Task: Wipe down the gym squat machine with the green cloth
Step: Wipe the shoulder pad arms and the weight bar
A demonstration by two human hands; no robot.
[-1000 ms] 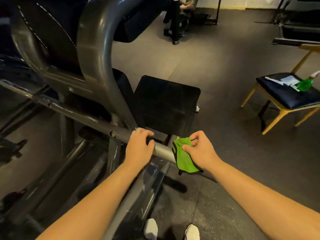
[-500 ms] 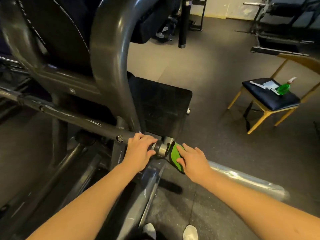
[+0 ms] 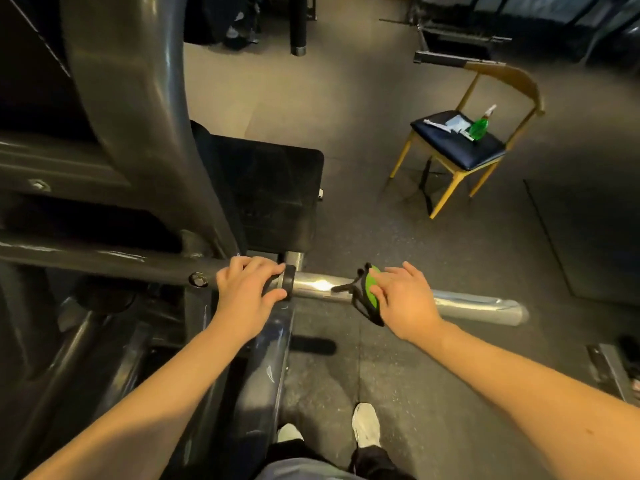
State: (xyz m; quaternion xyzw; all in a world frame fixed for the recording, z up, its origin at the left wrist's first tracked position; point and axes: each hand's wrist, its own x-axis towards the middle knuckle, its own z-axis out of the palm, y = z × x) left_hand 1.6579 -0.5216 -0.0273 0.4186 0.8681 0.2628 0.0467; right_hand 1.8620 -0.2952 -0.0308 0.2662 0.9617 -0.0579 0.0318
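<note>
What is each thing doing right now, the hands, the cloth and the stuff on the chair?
left hand, grips the dark bar.
right hand, fingers straight, presses the green cloth.
green cloth, draped over the chrome bar.
spray bottle, sits on the chair.
chair, upright on the floor.

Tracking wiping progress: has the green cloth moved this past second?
Yes, the green cloth slid outward along the chrome sleeve, away from the black collar.
</note>
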